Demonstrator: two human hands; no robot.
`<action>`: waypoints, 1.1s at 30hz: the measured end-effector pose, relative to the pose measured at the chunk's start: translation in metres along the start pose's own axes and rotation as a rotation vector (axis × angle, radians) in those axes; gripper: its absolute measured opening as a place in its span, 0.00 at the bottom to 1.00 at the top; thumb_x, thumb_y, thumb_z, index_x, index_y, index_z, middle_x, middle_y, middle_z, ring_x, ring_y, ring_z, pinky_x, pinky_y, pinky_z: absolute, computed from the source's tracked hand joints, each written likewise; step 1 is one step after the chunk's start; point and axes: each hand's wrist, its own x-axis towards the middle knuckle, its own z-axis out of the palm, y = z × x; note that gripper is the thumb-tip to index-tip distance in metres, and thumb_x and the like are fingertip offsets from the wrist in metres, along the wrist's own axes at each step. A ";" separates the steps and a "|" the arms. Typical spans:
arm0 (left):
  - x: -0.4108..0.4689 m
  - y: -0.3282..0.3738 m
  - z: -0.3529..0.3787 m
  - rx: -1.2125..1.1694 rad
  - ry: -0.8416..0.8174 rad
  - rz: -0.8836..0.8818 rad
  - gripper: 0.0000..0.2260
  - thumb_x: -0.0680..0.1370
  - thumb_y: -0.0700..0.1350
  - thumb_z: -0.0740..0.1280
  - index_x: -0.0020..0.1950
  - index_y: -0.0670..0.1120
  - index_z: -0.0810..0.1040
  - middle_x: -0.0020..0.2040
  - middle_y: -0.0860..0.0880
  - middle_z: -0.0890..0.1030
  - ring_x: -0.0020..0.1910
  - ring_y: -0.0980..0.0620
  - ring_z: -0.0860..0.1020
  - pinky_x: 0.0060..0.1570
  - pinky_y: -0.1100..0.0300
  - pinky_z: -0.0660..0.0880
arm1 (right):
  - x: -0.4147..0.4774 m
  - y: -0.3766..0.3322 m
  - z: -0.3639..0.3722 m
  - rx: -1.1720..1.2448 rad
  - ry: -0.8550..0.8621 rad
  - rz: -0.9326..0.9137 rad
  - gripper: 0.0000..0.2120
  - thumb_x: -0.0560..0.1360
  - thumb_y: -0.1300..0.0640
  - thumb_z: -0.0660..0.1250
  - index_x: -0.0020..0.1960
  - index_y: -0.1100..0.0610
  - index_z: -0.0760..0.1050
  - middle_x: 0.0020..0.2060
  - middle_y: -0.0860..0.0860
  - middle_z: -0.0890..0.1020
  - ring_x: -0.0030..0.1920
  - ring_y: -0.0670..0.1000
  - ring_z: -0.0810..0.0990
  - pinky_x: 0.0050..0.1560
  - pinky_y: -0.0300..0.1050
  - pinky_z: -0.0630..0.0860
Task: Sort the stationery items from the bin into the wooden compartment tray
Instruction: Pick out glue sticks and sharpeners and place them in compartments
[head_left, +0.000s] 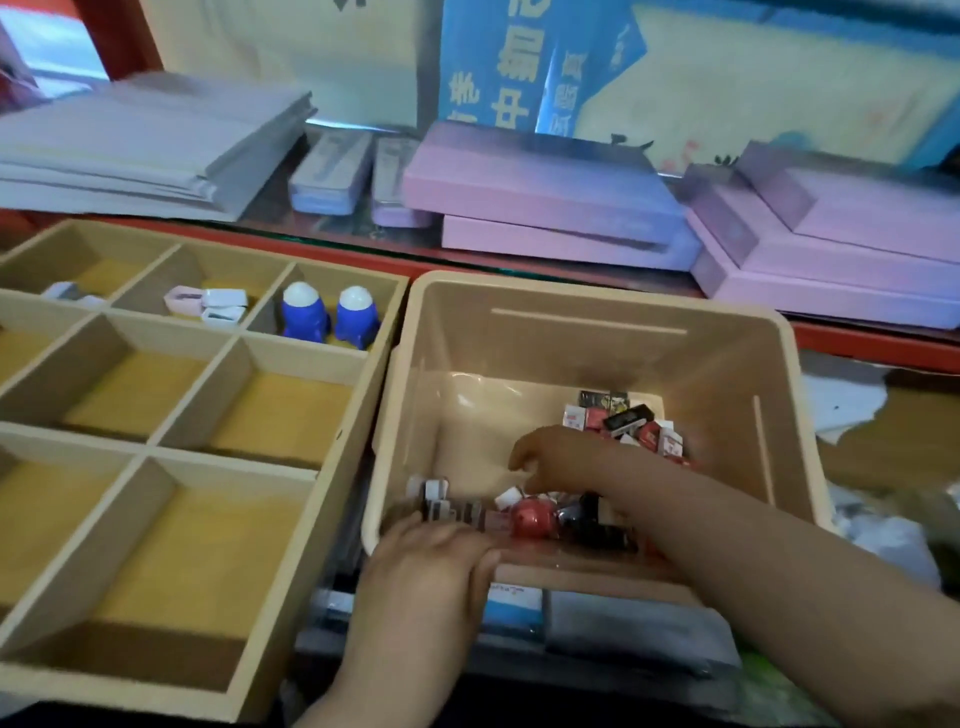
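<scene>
The person's right grip (553, 457) is down inside the beige plastic bin (597, 353), fingers curled just above a glossy red round piece (532, 519). With the blur, I cannot tell whether it has anything pinched. The left grip (431, 551) lies relaxed and flat over the bin's near rim, holding nothing I can see. That seems a good place for it, steadying what looks like a light bin.

I'd lift one kind at a time. The heap of small red, white and black cardboard boxes (623, 423) in the far right corner looks square-edged and easy to pinch. The round piece looks slick and might roll.

The pale wooden compartment tray (343, 441) sits against the bin's left side. Its back row holds two blue-and-white rocket-shaped plastic pieces (330, 314) and some small pink and white sharpeners (208, 304), so a new kind would suit a nearer yellow-floored cell.
</scene>
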 end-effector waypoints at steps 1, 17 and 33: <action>-0.001 -0.004 0.005 0.014 0.013 0.010 0.13 0.69 0.48 0.57 0.31 0.52 0.79 0.29 0.56 0.79 0.27 0.56 0.77 0.39 0.61 0.76 | 0.005 0.000 0.003 -0.035 -0.029 -0.004 0.19 0.74 0.57 0.64 0.64 0.58 0.69 0.64 0.54 0.73 0.63 0.53 0.71 0.56 0.39 0.67; -0.002 -0.011 0.007 0.047 0.066 0.058 0.12 0.68 0.51 0.58 0.33 0.54 0.80 0.32 0.60 0.80 0.33 0.62 0.75 0.49 0.65 0.66 | 0.040 0.000 0.042 0.140 -0.010 -0.082 0.10 0.72 0.65 0.63 0.52 0.64 0.75 0.56 0.59 0.77 0.56 0.57 0.74 0.44 0.38 0.64; -0.001 -0.012 0.006 0.031 0.081 0.074 0.12 0.68 0.51 0.58 0.34 0.53 0.81 0.31 0.59 0.80 0.30 0.59 0.75 0.41 0.69 0.64 | 0.052 -0.044 0.035 0.300 0.059 -0.226 0.15 0.69 0.62 0.69 0.53 0.66 0.72 0.53 0.60 0.77 0.52 0.56 0.74 0.48 0.43 0.69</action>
